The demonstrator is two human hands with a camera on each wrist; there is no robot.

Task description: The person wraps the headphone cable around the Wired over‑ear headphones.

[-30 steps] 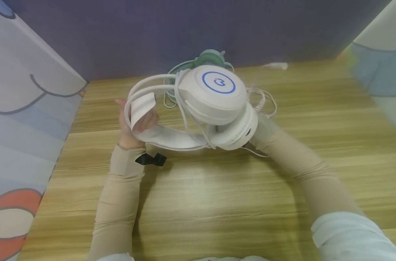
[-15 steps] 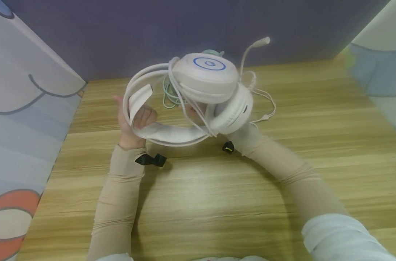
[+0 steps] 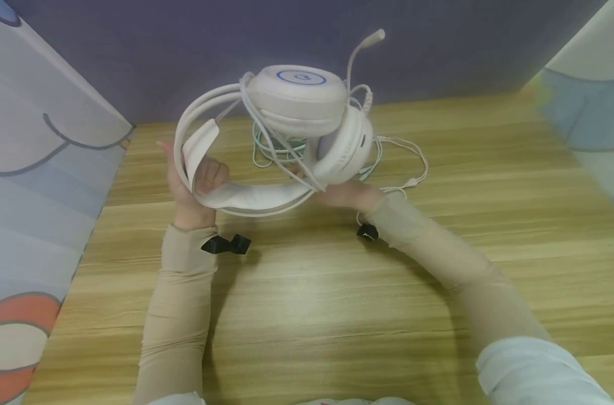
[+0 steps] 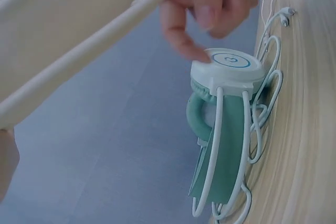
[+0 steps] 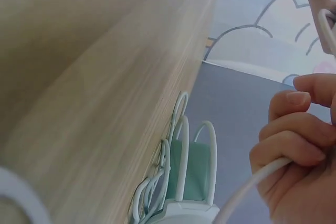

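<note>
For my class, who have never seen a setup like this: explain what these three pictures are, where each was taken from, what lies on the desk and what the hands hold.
No machine here: a person works with two bare hands and wears three cameras. The wide picture comes from the head camera, looking down at a wooden desk. The other two come from cameras on each wrist, so they look tilted and very close. The left hand grips the band of a white over-ear headset with a blue ring on its cup. The right hand holds it from below, near the cups, fingers curled round its white cable. Behind it, against the purple wall, rests a second headset, white with mint-green padding, with loose cable beside it.
</note>
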